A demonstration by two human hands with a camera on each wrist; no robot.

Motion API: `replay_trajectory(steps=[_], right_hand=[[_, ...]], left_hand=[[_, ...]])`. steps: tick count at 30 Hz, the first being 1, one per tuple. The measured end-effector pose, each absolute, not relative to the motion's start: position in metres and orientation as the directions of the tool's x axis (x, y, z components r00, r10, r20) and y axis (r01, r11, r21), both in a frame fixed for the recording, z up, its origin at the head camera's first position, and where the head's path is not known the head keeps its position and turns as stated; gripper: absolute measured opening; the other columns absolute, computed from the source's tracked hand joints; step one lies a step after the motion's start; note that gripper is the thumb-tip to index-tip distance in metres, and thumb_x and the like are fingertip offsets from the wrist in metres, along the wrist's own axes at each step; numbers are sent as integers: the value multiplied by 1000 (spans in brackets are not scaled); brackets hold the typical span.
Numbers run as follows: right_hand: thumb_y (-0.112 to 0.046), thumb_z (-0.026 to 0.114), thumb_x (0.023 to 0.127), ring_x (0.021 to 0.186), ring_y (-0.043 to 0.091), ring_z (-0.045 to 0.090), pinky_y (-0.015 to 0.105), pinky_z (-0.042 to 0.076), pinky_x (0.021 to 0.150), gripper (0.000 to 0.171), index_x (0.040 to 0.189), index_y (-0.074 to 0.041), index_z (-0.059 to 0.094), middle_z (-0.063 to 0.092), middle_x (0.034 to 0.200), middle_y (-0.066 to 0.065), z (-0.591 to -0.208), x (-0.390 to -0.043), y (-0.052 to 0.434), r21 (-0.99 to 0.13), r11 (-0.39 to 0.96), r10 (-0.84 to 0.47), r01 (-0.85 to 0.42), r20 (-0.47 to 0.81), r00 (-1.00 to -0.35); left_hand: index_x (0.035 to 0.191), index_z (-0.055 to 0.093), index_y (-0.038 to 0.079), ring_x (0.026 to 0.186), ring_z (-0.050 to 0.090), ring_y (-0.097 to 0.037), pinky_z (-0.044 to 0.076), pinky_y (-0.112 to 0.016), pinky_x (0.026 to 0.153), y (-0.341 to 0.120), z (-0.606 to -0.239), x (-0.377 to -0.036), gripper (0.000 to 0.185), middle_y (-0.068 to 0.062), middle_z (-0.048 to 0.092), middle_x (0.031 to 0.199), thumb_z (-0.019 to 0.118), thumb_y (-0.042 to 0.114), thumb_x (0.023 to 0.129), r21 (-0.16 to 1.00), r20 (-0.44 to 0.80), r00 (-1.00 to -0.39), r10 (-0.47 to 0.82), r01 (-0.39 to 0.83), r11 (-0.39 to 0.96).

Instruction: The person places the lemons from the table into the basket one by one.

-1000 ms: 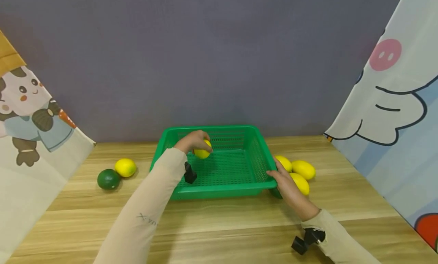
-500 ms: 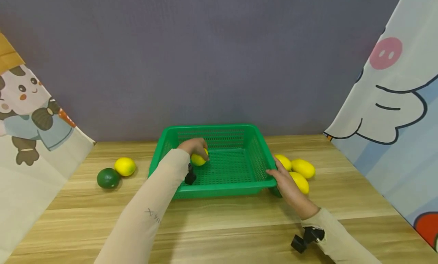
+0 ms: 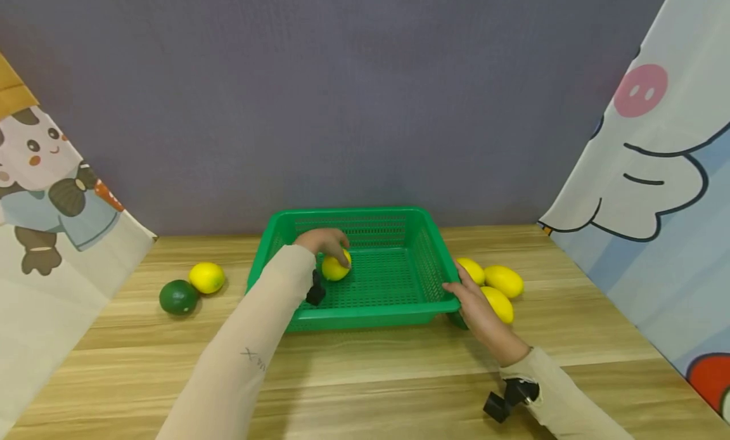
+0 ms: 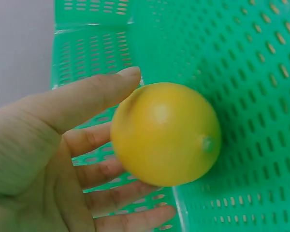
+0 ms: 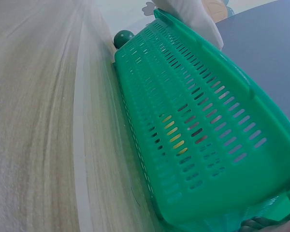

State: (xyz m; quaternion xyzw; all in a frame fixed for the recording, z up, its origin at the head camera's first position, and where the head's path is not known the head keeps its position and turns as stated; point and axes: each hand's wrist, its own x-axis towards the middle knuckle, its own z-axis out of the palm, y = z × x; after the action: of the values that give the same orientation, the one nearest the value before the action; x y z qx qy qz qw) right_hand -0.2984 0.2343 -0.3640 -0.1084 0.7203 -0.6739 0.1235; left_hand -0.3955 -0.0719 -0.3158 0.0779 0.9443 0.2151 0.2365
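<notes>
My left hand (image 3: 325, 240) reaches down inside a green plastic basket (image 3: 371, 310). A yellow lemon (image 3: 336, 267) is at its fingertips, low over the slotted floor. Seen in the left wrist view, the thumb and fingers are extended around one side of the lemon (image 4: 166, 135), not wrapped round it. My right hand (image 3: 476, 307) holds the basket's right rim, thumb over the edge and fingers along the outer wall. The right wrist view shows the basket's slotted side (image 5: 193, 111), with some yellow showing through the slots.
Left of the basket lie another lemon (image 3: 207, 278) and a dark green fruit (image 3: 179, 297). Several lemons (image 3: 504, 281) lie beside my right hand, and something dark green (image 3: 458, 319) shows beneath it. A grey wall (image 3: 353, 97) stands behind the wooden table (image 3: 365, 376).
My left hand has lowered the lemon toward the basket floor, and its fingers have loosened from it. The right hand has stayed at the rim.
</notes>
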Motion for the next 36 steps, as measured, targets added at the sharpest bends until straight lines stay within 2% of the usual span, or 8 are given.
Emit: replay_trajectory(steps=[7,15,19,26,31,36], right_hand=[[-11,33,98,139,33,9,50,8,114,65,152,-11,-4,2,156,19,-363,-298,235,-998,58,-316,29,-46,-948],[-10,32,99,139,33,9,51,8,114,64,152,-9,-3,2,156,20,-363,-299,235,-999,45,-329,4,-19,-944],[-10,33,98,139,33,9,50,8,114,64,152,-8,-3,2,155,20,-363,-298,234,-999,36,-326,3,-15,-945],[-8,32,97,140,33,8,49,8,114,65,151,-6,-3,1,156,20,-364,-299,232,-1000,30,-312,10,-19,-950],[-7,32,97,139,33,10,49,9,114,64,152,-7,-2,3,156,20,-364,-298,233,-1000,21,-301,18,-24,-953],[-9,32,98,138,33,12,48,12,113,65,152,-9,-3,5,155,20,-362,-297,232,-999,26,-290,29,-36,-956]], left_hand=[[139,46,12,131,37,-34,43,-51,96,-83,-295,-394,61,-11,29,150,68,32,86,522,-398,-872,285,41,852],[141,42,10,123,47,-33,47,-49,92,-104,-264,-384,62,-15,40,144,66,32,88,539,-339,-878,338,113,835],[141,41,7,123,46,-34,46,-48,93,-116,-251,-376,62,-20,42,141,64,32,89,542,-292,-887,358,155,826],[142,38,5,129,38,-38,34,-54,103,-140,-240,-364,62,-22,41,141,61,30,91,544,-210,-922,326,166,822],[141,41,6,129,37,-39,34,-55,103,-156,-238,-355,58,-23,40,141,61,29,92,576,-150,-937,317,177,798],[140,41,7,128,37,-40,35,-57,101,-176,-238,-342,57,-23,41,140,54,38,95,603,-92,-952,293,181,777]])
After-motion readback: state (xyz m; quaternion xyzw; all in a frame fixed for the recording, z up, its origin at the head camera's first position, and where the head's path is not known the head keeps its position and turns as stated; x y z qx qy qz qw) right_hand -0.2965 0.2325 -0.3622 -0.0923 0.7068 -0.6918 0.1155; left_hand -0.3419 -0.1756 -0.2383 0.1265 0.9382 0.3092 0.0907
